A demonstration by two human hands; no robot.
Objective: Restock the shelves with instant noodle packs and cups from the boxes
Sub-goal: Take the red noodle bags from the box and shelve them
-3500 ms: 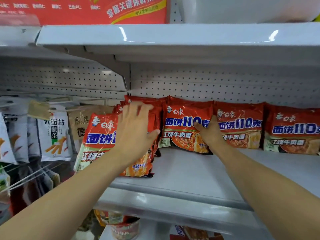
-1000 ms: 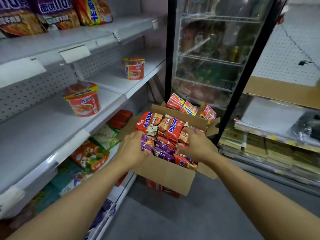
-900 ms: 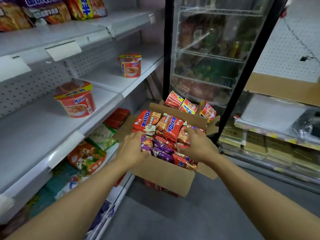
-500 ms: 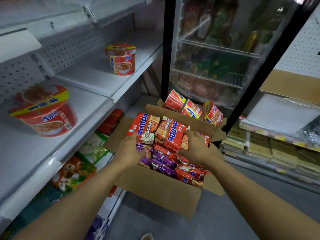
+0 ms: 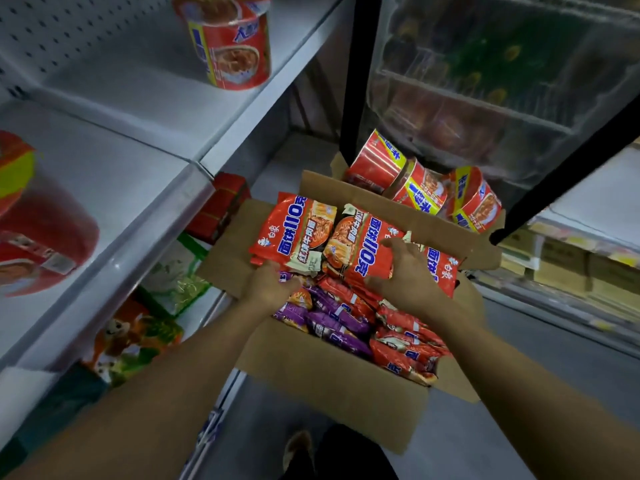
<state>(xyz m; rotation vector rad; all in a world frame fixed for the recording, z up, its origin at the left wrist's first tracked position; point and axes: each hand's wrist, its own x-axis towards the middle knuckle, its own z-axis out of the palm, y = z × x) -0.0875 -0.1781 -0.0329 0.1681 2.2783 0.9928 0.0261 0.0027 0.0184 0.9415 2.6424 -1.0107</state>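
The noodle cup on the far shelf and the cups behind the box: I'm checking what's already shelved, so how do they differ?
The noodle cup on the shelf stands upright and alone; the cups behind the box lie tipped on their sides, three bunched together. The shelf cup rests on the white shelf, the others behind the cardboard box, by the glass-door cooler. All share red wrapping with yellow bands.

Red noodle pack [image 5: 294, 233], upper left in the box: blue band reading "面饼110克", brand "白象". Adjacent red noodle pack [image 5: 363, 251]: same "110" band, printed inverted to the viewer. Cup lettering on the shelf cup [image 5: 230, 43] is not legible.
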